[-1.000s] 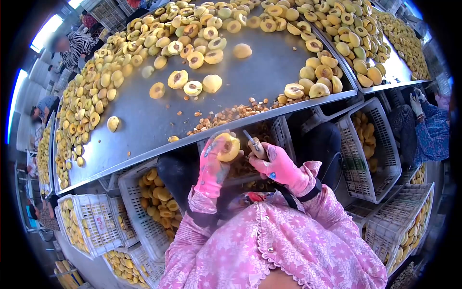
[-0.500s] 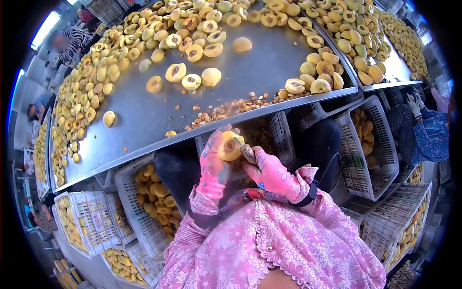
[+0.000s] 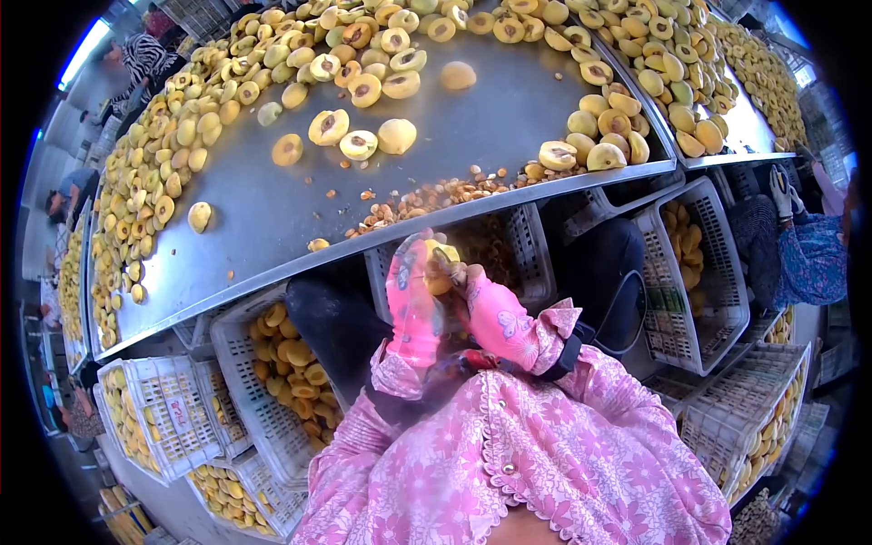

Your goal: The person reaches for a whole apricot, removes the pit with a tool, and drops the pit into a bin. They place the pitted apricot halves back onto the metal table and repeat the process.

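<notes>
My left hand (image 3: 414, 304), in a pink patterned glove, is closed around a yellow peach half (image 3: 440, 277) above a crate under the table edge. My right hand (image 3: 498, 318), also gloved in pink with bare fingertips showing, is closed against the fruit's right side. It grips a small pitting knife whose thin metal blade is mostly hidden at the peach now. On the metal table (image 3: 272, 204) ahead lie a cut peach half showing its stone (image 3: 359, 144), a rounded peach half (image 3: 397, 136) and a strip of pits and scraps (image 3: 409, 209).
Heaped peach halves (image 3: 173, 163) cover the table's left and far sides. A crate of peach halves (image 3: 291, 372) stands left of my legs, another crate (image 3: 690, 263) to the right. The table's raised metal edge (image 3: 272, 283) runs before me. A co-worker's blue sleeve (image 3: 811, 263) shows at right.
The peach half has turned in my left hand, so its cut face shows less. My right hand has tilted and moved slightly in against it, hiding the blade more.
</notes>
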`<state>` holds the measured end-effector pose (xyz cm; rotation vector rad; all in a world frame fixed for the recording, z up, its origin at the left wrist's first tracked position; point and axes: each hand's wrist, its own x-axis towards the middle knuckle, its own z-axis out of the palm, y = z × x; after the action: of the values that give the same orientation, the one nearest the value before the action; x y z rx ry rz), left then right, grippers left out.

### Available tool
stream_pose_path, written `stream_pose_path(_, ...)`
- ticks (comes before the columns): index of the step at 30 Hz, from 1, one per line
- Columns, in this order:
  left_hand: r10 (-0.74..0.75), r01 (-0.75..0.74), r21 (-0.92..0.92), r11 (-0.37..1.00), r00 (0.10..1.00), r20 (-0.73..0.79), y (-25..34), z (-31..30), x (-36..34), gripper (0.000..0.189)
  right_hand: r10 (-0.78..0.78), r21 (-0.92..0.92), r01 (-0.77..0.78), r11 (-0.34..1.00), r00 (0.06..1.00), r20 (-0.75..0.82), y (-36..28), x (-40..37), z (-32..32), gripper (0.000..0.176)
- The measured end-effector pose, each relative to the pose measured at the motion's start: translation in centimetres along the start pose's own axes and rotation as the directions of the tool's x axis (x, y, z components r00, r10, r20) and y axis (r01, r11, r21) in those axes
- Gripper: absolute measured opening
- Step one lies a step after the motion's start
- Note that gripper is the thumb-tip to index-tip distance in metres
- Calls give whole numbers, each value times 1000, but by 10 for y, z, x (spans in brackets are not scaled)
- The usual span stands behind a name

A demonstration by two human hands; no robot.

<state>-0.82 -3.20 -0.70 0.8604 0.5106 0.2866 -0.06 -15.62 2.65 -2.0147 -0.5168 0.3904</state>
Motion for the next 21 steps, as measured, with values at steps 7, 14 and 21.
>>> stream_pose_path(7,-55,62,98,993,996,-73,-1,-5,4,21,82,-313,-24,949,982,171,25,6,2,16)
stream_pose_path(14,-22,36,90,995,988,-152,-19,-16,14,16,213,-301,-135,944,947,242,22,17,5,13)
stream_pose_path(21,-41,62,85,995,972,-231,-25,-20,15,21,12,-484,101,869,974,226,45,20,14,12)
